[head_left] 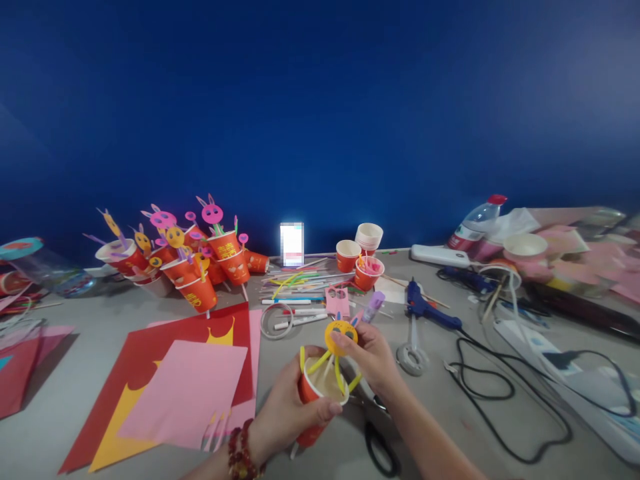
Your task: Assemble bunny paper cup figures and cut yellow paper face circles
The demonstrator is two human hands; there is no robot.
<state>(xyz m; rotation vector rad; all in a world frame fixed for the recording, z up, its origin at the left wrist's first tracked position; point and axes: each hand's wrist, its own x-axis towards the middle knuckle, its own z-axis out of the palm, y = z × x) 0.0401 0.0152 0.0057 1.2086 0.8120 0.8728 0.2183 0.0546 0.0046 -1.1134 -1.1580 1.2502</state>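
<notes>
My left hand (287,407), with a beaded bracelet at the wrist, is wrapped round a red paper cup (311,435) tilted toward me. Yellow pipe cleaners (341,379) rise from inside the cup and bend over its rim. Above the opening, my right hand (370,353) pinches a yellow paper rabbit head (340,335) with drawn eyes and pink-blue ears. A pale stick runs down from the head into the cup. Black-handled scissors (381,448) lie on the table under my right forearm, partly hidden.
Finished rabbit cups (227,250) crowd the back left. Coloured paper sheets (190,387) lie left of my hands. Pens (300,321), a tape roll (277,322) and more paper cups (347,255) are ahead. A blue glue gun (425,307), its cord and a power strip (565,373) occupy the right.
</notes>
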